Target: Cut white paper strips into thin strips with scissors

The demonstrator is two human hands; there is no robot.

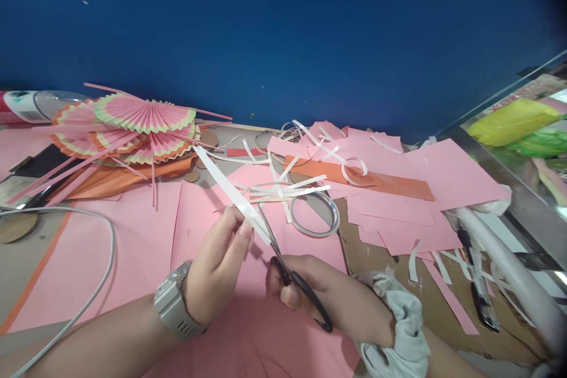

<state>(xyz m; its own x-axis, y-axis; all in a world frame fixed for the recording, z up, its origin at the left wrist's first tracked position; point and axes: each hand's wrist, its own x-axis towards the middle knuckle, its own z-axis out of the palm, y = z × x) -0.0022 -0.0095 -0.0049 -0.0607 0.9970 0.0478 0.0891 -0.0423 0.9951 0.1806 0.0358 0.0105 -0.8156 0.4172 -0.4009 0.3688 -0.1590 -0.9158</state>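
My left hand (221, 260), a watch on its wrist, pinches a white paper strip (225, 185) between thumb and fingers. The strip slants from upper left down to the scissors (305, 292). My right hand (305, 283) grips the black handles, and the blades lie at the strip's lower end. Whether they have cut into it I cannot tell. Pink paper sheets (266, 331) spread beneath both hands. Just beyond lie several thin white strips (287, 189), beside a roll of tape (315, 214).
Pleated pink paper fans (146, 115) are piled at the left near a bottle (39, 106). A white cable (110, 248) loops at lower left. To the right are pink offcuts (398, 218), an orange strip (358, 179) and a pen (478, 283) on cardboard. A blue wall (283, 35) rises behind.
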